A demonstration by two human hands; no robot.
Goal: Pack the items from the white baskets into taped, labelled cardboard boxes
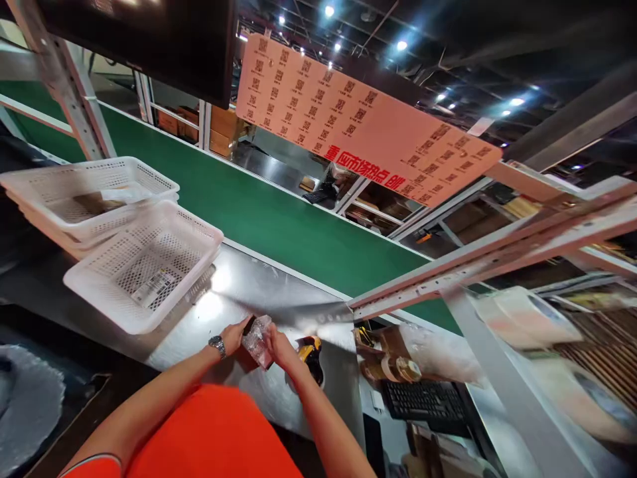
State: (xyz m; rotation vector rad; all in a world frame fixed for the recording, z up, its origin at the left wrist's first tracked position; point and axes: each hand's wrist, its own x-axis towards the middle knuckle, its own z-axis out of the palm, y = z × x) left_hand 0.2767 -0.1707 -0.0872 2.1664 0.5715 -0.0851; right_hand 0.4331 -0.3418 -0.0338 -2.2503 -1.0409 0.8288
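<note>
Bright orange-red shirt fabric [213, 435] fills the bottom middle, nearest the camera, with bare forearms reaching forward on either side. Between the two hands is a small, block-shaped packet in clear crinkled plastic [257, 342], held over the brushed-steel worktop [259, 388]; whether it touches the metal I cannot tell. Its wrapping is glossy and creased, catching white highlights, with a dark patch at the upper left and a reddish-brown tint along the lower edges. The left hand [233, 337], below a silver metal wristwatch [217, 345], closes on the packet's left side. The right hand [279, 345] has its fingers bent against the upper right side, pinching the plastic. Just beside the right forearm lies a yellow-and-black handheld device [311, 355].
</note>
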